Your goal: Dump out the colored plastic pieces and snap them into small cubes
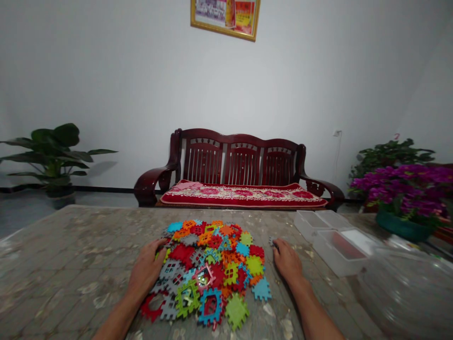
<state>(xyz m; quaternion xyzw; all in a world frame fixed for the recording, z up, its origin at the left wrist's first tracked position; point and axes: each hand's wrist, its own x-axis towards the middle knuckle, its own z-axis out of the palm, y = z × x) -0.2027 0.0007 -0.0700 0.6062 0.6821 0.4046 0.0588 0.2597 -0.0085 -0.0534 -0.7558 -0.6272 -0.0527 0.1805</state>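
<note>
A wide heap of interlocking plastic building pieces (215,269) in red, grey, green, blue and orange lies on the table, many with toothed edges and window cut-outs. At the heap's left edge rests my left hand (146,264), thumb and fingers apart, touching the outer pieces; its fingertips are partly hidden among them. Right of the heap, my right hand (287,260) lies low over the table with its fingers curled. A small grey toothed piece (271,241) shows at its fingertips, held between thumb and forefinger. A light blue piece (262,289) sits at the heap's right edge.
The patterned table (71,264) spreads under both arms. To the right stand clear plastic boxes (341,250), a large transparent container (406,288) and a green pot of purple flowers (406,222). Beyond the table is a wooden bench (240,160); a leafy plant (53,156) stands left.
</note>
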